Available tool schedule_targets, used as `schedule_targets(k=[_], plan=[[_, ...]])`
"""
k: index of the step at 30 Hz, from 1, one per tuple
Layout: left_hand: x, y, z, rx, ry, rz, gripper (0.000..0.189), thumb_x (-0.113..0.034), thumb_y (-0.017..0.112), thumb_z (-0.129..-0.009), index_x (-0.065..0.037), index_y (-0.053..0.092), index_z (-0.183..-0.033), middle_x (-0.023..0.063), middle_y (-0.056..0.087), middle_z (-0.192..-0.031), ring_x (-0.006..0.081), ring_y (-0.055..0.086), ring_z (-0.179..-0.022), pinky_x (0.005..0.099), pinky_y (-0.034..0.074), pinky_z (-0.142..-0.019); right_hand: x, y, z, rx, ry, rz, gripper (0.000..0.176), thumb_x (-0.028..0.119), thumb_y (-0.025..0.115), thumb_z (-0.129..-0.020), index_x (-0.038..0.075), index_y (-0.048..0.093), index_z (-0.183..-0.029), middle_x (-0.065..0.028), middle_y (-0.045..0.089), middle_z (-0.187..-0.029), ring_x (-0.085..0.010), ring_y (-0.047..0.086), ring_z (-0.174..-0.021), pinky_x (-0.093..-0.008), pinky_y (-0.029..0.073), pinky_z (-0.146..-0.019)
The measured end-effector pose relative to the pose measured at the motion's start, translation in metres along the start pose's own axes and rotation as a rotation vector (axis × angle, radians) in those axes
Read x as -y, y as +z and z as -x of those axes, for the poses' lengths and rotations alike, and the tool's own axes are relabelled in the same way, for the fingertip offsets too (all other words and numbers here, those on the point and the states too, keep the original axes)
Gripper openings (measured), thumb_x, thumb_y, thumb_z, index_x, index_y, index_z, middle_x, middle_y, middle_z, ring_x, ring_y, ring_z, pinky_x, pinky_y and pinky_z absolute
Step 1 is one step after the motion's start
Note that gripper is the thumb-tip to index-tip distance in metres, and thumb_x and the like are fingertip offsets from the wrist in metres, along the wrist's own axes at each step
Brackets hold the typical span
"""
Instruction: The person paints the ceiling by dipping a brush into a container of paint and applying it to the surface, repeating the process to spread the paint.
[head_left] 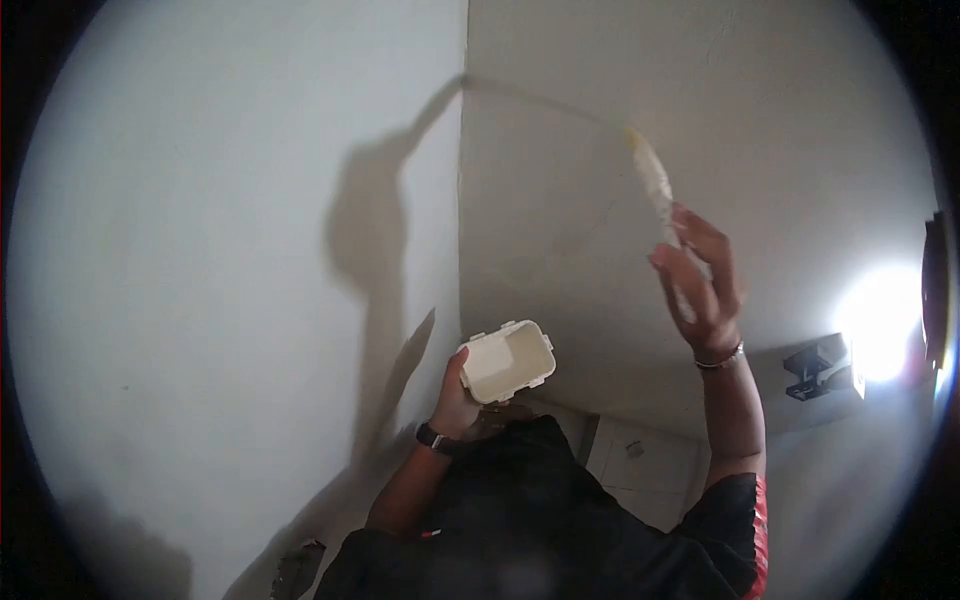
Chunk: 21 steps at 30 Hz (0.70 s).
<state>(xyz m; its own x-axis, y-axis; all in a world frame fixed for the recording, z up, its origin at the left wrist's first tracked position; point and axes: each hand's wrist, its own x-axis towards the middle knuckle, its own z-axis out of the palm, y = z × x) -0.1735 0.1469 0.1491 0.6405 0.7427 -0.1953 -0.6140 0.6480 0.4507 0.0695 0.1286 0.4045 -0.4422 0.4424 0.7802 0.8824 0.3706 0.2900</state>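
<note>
My right hand (700, 275) is raised at the right, its fingers wrapped round a whitish paintbrush (652, 175). The brush points up and slightly left, and its yellowish tip overlaps the grey wall in this view. Lower down near the corner, my left hand (460, 405) grips a cream plastic food container (508, 362) with clip tabs along its rim. The container is tilted with its open top facing me, and its inside looks pale. My left thumb lies over the near left rim, while the other fingers are mostly hidden beneath.
A white wall (230, 220) on the left meets the grey wall (560, 200) at a vertical corner. A bright lamp (885, 325) shines at the right beside a dark bracket (815, 367). Pale floor tiles (640, 460) show below, and arm shadows fall across the left wall.
</note>
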Motion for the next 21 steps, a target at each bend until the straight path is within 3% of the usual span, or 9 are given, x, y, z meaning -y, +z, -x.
schedule_targets(k=[1,3,6,8,12,15,19,20,21], plan=[[-0.001,0.004,0.001,-0.049,0.01,-0.023,0.057,-0.052,0.039,-0.095,-0.012,0.043,-0.135,0.0103,0.057,-0.125,0.0291,0.063,-0.103,0.0451,0.056,-0.066,0.001,-0.001,-0.005,-0.107,0.007,-0.028,0.032,0.005,0.077,-0.071,0.015,0.064,-0.098,-0.0086,0.062,-0.108,-0.0233,0.066,-0.1,-0.0323,0.06,-0.072],[-0.004,0.005,0.0,-0.101,0.018,-0.045,0.058,-0.055,0.041,-0.094,-0.013,0.044,-0.133,0.0104,0.059,-0.122,0.0271,0.065,-0.096,0.042,0.056,-0.061,0.007,0.005,-0.003,-0.076,0.014,-0.022,0.03,0.009,0.076,-0.072,0.015,0.064,-0.099,-0.0093,0.061,-0.109,-0.0245,0.066,-0.1,-0.0319,0.06,-0.073],[-0.008,-0.003,-0.003,-0.12,0.034,-0.092,0.057,-0.054,0.041,-0.094,-0.012,0.046,-0.132,0.0108,0.059,-0.122,0.0274,0.065,-0.098,0.0433,0.056,-0.063,0.019,0.044,0.031,0.251,-0.016,0.075,0.03,0.01,0.075,-0.07,0.015,0.062,-0.097,-0.011,0.06,-0.114,-0.0257,0.062,-0.107,-0.0339,0.057,-0.079],[-0.016,0.004,-0.033,-0.056,0.054,-0.069,0.055,-0.049,0.04,-0.096,-0.01,0.046,-0.135,0.0092,0.056,-0.129,0.0257,0.058,-0.113,0.0438,0.054,-0.084,0.002,0.083,0.047,0.301,-0.029,0.001,0.031,0.01,0.074,-0.07,0.015,0.062,-0.098,-0.0106,0.06,-0.114,-0.0256,0.061,-0.107,-0.0347,0.057,-0.08],[-0.022,0.012,-0.06,-0.129,0.061,-0.046,0.054,-0.047,0.04,-0.096,-0.009,0.048,-0.133,0.009,0.056,-0.129,0.0255,0.058,-0.114,0.0432,0.052,-0.089,-0.003,0.105,0.066,0.459,0.082,-0.213,0.031,0.01,0.073,-0.073,0.015,0.06,-0.101,-0.0089,0.061,-0.113,-0.0256,0.063,-0.103,-0.0354,0.057,-0.077],[-0.033,0.016,-0.051,-0.099,0.044,-0.068,0.055,-0.047,0.04,-0.096,-0.008,0.045,-0.134,0.0105,0.056,-0.128,0.0256,0.057,-0.115,0.0428,0.051,-0.091,0.008,0.089,0.065,0.368,0.196,-0.401,0.03,0.011,0.072,-0.076,0.016,0.06,-0.102,-0.0071,0.062,-0.111,-0.0252,0.065,-0.097,-0.0352,0.057,-0.074],[-0.034,0.005,-0.045,-0.124,0.03,-0.085,0.057,-0.048,0.039,-0.096,-0.008,0.041,-0.136,0.0133,0.056,-0.127,0.0279,0.062,-0.106,0.0428,0.057,-0.075,0.02,0.06,0.057,0.342,0.168,-0.545,0.025,0.011,0.072,-0.077,0.015,0.061,-0.099,-0.0065,0.063,-0.109,-0.025,0.066,-0.094,-0.0353,0.057,-0.072],[-0.033,0.001,-0.047,-0.122,0.036,-0.062,0.057,-0.048,0.038,-0.096,-0.008,0.04,-0.137,0.0139,0.056,-0.126,0.0286,0.064,-0.102,0.0428,0.058,-0.067,0.02,0.054,0.055,0.408,0.136,-0.618,0.026,0.011,0.072,-0.077,0.015,0.062,-0.1,-0.0067,0.063,-0.11,-0.0249,0.066,-0.096,-0.0353,0.057,-0.073],[-0.037,0.002,-0.044,-0.139,0.045,-0.056,0.057,-0.048,0.038,-0.096,-0.008,0.04,-0.137,0.0139,0.056,-0.126,0.0286,0.064,-0.102,0.0428,0.058,-0.067,0.022,0.053,0.052,0.472,0.103,-0.694,0.026,0.01,0.071,-0.076,0.015,0.063,-0.101,-0.0069,0.064,-0.111,-0.0248,0.066,-0.098,-0.0352,0.058,-0.073]])
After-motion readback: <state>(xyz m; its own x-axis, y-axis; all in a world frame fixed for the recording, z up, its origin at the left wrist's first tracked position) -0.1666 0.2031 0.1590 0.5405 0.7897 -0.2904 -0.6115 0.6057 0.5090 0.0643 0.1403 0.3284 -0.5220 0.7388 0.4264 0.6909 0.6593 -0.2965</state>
